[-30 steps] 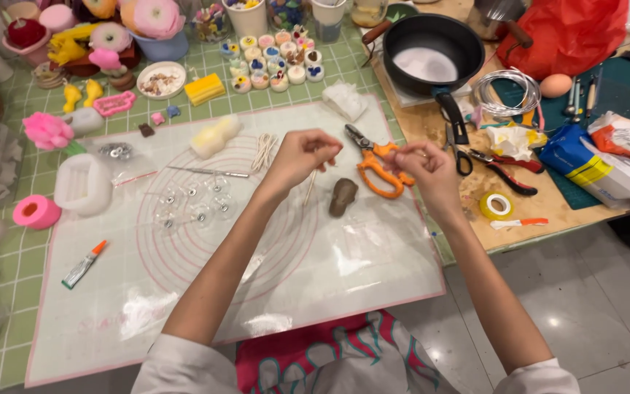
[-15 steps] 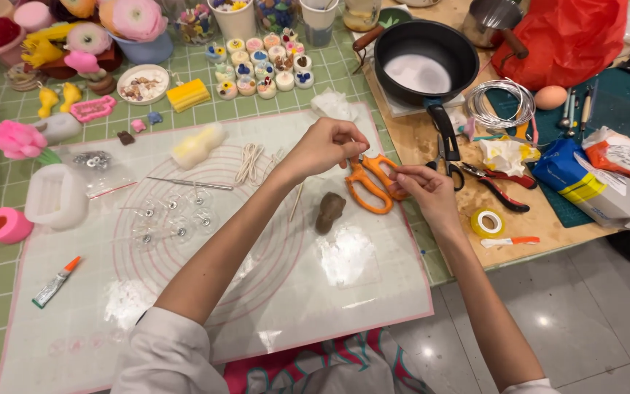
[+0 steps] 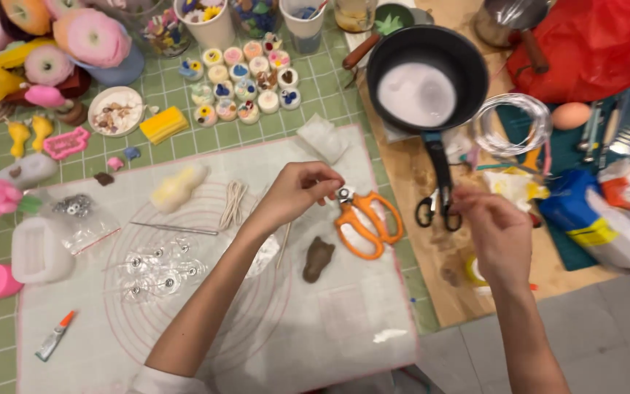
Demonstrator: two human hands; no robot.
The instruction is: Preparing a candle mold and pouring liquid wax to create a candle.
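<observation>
Since a moment ago, both hands have pulled apart: the right hand (image 3: 496,232) has drifted out to the right and now floats, blurry, over the wooden board (image 3: 417,182), and I cannot tell if it is open or closed. The left hand (image 3: 297,191) is pinched shut on a thin pale stick (image 3: 284,241) that hangs down toward the person. Just right of the left hand's fingertips lie the orange-handled scissors (image 3: 367,222), blades near the fingers, handles pointing away to the right and down. The left hand is much nearer to them. Just below lies a small brown wax lump (image 3: 318,259). The clear pink-edged mat (image 3: 344,321) has open room nearer the body.
</observation>
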